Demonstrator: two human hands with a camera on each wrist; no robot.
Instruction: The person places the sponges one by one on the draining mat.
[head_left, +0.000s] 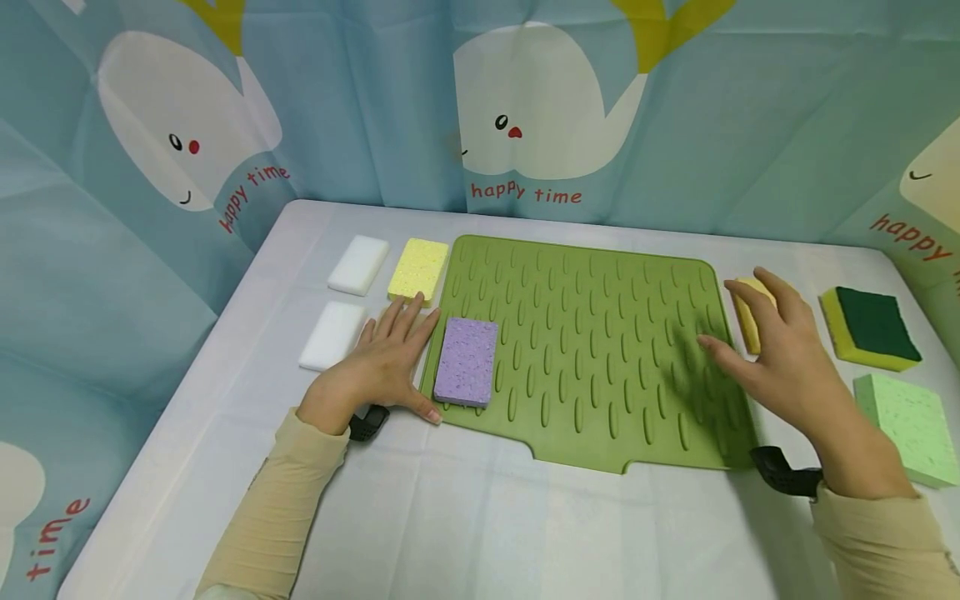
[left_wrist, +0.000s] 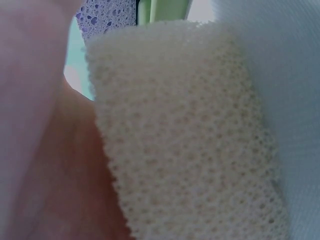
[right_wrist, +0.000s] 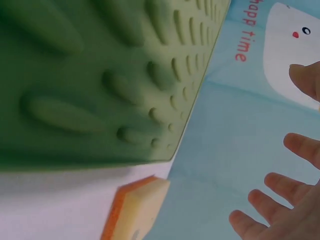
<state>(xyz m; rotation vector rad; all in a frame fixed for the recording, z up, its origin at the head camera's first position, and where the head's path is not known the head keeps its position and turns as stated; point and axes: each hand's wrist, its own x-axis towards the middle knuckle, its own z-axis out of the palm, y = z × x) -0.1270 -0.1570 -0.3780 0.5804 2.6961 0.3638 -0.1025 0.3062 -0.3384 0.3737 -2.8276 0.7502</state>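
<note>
My left hand (head_left: 386, 358) lies with fingers spread and fairly straight at the left edge of a green ribbed mat (head_left: 592, 350). Its thumb reaches the mat's near left corner. Under the palm, the left wrist view shows a pale, porous sponge (left_wrist: 185, 130), which the hand hides from the head view. On the mat, just right of this hand, lies a purple sponge (head_left: 467, 362). My right hand (head_left: 783, 354) hovers at the mat's right edge, fingers apart and loosely bent, holding nothing. Close by its fingers is a cream sponge with an orange side (right_wrist: 135, 207).
A yellow sponge (head_left: 418, 268) and white sponges (head_left: 358, 265) lie left of the mat. To the right are a yellow sponge with a dark green pad (head_left: 872, 327) and a light green sponge (head_left: 906, 429). A patterned curtain (head_left: 405, 108) hangs behind the white table (head_left: 465, 517).
</note>
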